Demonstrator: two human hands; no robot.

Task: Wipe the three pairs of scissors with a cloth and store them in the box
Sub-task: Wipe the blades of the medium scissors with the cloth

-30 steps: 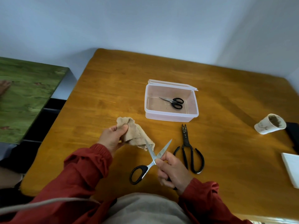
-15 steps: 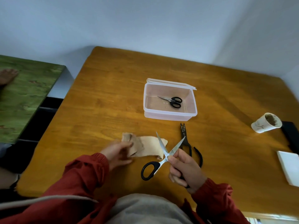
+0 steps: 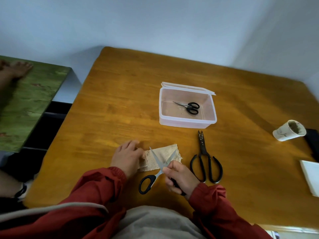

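- One view only — a wide-angle camera worn on the head, facing forward and steeply down onto the table [image 3: 112, 104].
- It sits close: the left hand [image 3: 126, 156] and right hand [image 3: 181, 176] lie at lower centre, red sleeves [image 3: 96, 190] along the bottom edge.
- The wall [image 3: 155, 23] fills the upper third — the table's far edge slants down to the right.

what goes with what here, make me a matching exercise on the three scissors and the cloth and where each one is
Things:
1 small scissors
2 open scissors
3 dark shears
4 cloth

Places:
a gripped by the right hand
b inside the box
c flat on the table, with the left hand resting on one end
d on the table to the right of the right hand, with no hand on it

Pairs: 1-b, 2-a, 3-d, 4-c
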